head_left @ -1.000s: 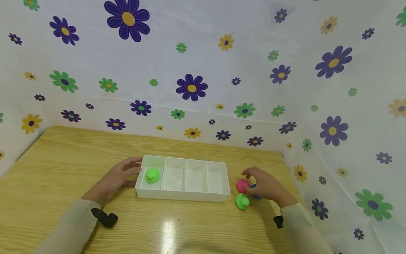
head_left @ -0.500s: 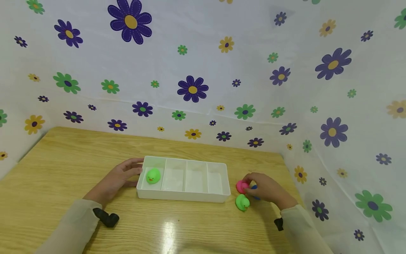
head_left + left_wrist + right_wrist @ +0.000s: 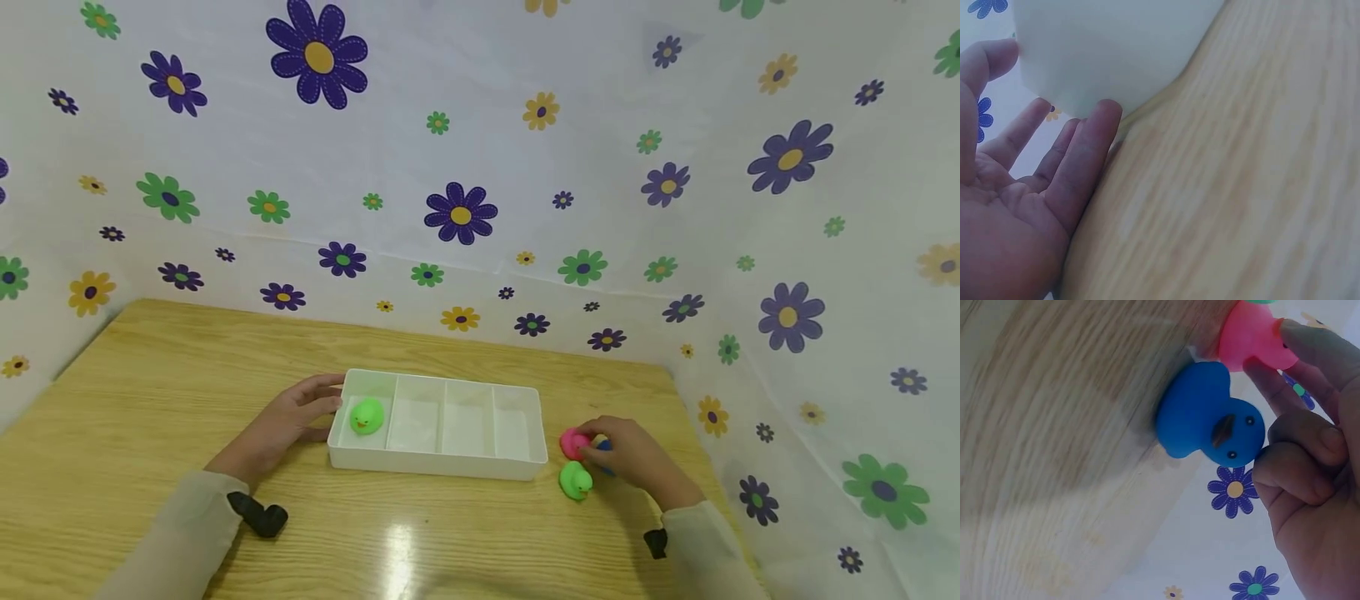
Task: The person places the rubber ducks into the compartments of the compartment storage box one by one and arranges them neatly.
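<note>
A white tray with a row of compartments (image 3: 438,464) lies on the table, a green rubber duck (image 3: 367,416) in its leftmost one. Against the tray's left end rest the spread, nearly straight fingers of my left hand (image 3: 288,421); the left wrist view shows the fingertips at its wall. To the right of the tray, my right hand (image 3: 632,457) pinches a pink rubber duck (image 3: 572,444) by the head between thumb and finger. Beside it, partly hidden by that hand in the head view, sits a blue rubber duck (image 3: 1194,412), near my curled other fingers.
A second green rubber duck (image 3: 575,481) sits just in front of the pink one, close to the tray's right end. The wooden table (image 3: 322,542) meets a white flower-print cloth (image 3: 390,150) at the back and on both sides.
My right hand has come down, and its thumb and finger have closed on the pink duck's head. My left hand has stayed at the tray's end. The head view has shifted slightly.
</note>
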`<state>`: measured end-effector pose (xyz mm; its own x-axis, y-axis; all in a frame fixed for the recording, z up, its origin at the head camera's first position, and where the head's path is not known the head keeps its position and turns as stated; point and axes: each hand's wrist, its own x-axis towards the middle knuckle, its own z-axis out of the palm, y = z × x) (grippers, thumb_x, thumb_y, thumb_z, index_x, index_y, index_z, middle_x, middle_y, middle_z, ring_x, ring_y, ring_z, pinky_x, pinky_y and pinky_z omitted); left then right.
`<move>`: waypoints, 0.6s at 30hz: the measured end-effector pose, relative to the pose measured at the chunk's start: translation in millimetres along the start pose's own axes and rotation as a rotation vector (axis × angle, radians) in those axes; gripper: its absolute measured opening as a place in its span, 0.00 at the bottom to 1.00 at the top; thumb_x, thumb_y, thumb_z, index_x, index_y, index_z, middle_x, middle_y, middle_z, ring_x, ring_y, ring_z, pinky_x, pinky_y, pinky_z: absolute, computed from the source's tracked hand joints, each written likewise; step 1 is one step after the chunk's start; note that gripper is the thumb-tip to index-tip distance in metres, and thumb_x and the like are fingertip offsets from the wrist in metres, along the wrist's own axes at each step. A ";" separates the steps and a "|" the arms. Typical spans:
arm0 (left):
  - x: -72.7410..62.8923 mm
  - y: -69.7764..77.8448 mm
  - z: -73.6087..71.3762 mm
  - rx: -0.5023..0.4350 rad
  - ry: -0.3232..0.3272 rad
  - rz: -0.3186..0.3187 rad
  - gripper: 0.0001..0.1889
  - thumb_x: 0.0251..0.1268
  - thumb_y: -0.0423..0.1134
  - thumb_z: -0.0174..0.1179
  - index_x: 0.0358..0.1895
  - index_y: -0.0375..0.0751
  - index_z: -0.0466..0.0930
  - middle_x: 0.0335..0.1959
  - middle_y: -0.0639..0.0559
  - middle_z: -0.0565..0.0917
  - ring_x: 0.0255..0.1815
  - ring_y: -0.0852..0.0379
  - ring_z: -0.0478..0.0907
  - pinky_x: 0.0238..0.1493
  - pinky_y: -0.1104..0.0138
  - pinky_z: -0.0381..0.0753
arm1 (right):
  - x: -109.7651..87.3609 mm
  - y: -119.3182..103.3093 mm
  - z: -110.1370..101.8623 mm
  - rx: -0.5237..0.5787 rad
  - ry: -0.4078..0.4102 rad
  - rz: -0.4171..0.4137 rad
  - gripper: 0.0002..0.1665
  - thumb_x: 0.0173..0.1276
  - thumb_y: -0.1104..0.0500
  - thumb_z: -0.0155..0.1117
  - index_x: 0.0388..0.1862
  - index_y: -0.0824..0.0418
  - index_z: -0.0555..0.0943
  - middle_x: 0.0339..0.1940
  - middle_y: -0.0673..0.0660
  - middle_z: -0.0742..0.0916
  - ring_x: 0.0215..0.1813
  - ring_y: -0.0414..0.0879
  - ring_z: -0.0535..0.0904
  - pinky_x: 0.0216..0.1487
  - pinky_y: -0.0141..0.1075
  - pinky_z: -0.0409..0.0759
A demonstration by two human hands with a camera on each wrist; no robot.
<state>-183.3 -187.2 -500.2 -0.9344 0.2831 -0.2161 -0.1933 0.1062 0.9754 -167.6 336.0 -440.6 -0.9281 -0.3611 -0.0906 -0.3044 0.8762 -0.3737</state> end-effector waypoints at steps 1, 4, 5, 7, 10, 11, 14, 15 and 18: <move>0.1 -0.1 0.2 0.000 0.006 -0.004 0.35 0.77 0.56 0.58 0.80 0.49 0.61 0.77 0.39 0.66 0.74 0.37 0.67 0.63 0.51 0.82 | -0.3 -0.6 0.5 -0.003 -0.002 0.004 0.13 0.71 0.55 0.72 0.51 0.58 0.88 0.46 0.49 0.89 0.53 0.52 0.85 0.60 0.55 0.82; 0.5 0.1 0.5 0.000 0.017 -0.008 0.35 0.77 0.57 0.59 0.80 0.50 0.62 0.76 0.40 0.66 0.74 0.38 0.67 0.63 0.51 0.82 | -0.5 -2.5 1.5 -0.008 -0.009 0.014 0.14 0.71 0.55 0.71 0.52 0.59 0.88 0.46 0.50 0.89 0.52 0.51 0.85 0.58 0.54 0.82; 0.7 0.0 0.4 0.006 0.011 -0.001 0.35 0.77 0.57 0.58 0.80 0.49 0.61 0.77 0.39 0.66 0.75 0.37 0.66 0.63 0.51 0.82 | -0.5 -3.0 1.8 -0.011 -0.009 0.018 0.14 0.71 0.56 0.71 0.52 0.59 0.88 0.45 0.50 0.89 0.51 0.51 0.84 0.58 0.53 0.83; 1.2 0.3 0.7 0.006 0.012 -0.001 0.34 0.77 0.56 0.58 0.80 0.49 0.62 0.77 0.39 0.66 0.74 0.37 0.67 0.63 0.51 0.82 | -0.8 -4.5 1.9 -0.006 -0.008 0.027 0.14 0.70 0.56 0.72 0.51 0.59 0.88 0.45 0.50 0.89 0.50 0.50 0.84 0.56 0.53 0.83; 1.5 0.1 1.2 0.001 0.013 -0.002 0.34 0.78 0.56 0.58 0.80 0.49 0.63 0.76 0.39 0.66 0.74 0.37 0.67 0.63 0.51 0.82 | -1.1 -6.2 2.0 0.006 -0.009 0.050 0.12 0.70 0.57 0.72 0.50 0.58 0.87 0.44 0.49 0.89 0.49 0.48 0.84 0.55 0.51 0.82; 1.4 -0.2 1.3 0.006 0.011 -0.003 0.34 0.78 0.56 0.58 0.80 0.49 0.62 0.77 0.39 0.66 0.74 0.37 0.67 0.63 0.51 0.82 | -1.1 -6.4 2.1 0.005 -0.011 0.058 0.11 0.70 0.57 0.71 0.49 0.57 0.86 0.44 0.48 0.88 0.48 0.48 0.83 0.54 0.51 0.82; 0.4 -0.9 1.6 0.004 0.022 -0.015 0.35 0.76 0.57 0.59 0.80 0.51 0.63 0.77 0.40 0.66 0.74 0.38 0.68 0.62 0.52 0.82 | -1.5 -7.5 2.0 0.011 -0.013 0.089 0.09 0.70 0.57 0.71 0.47 0.55 0.85 0.43 0.47 0.88 0.47 0.46 0.82 0.53 0.48 0.82; 0.2 -1.5 1.3 0.007 0.022 -0.015 0.35 0.76 0.58 0.59 0.80 0.51 0.63 0.77 0.40 0.66 0.74 0.38 0.68 0.62 0.52 0.82 | -1.8 -7.6 1.9 0.012 -0.013 0.094 0.09 0.70 0.57 0.71 0.47 0.55 0.84 0.43 0.47 0.88 0.46 0.46 0.82 0.52 0.48 0.82; -0.5 -2.1 0.7 0.004 0.023 -0.015 0.36 0.75 0.58 0.60 0.80 0.52 0.62 0.77 0.41 0.66 0.74 0.39 0.68 0.63 0.52 0.82 | -2.0 -8.2 1.3 0.010 -0.005 0.101 0.09 0.70 0.57 0.71 0.47 0.55 0.84 0.42 0.47 0.88 0.46 0.46 0.82 0.52 0.47 0.82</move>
<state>-182.3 -187.0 -502.1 -0.9382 0.2594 -0.2293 -0.2060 0.1138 0.9719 -162.9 329.2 -438.6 -0.9529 -0.2729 -0.1327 -0.2075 0.9051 -0.3712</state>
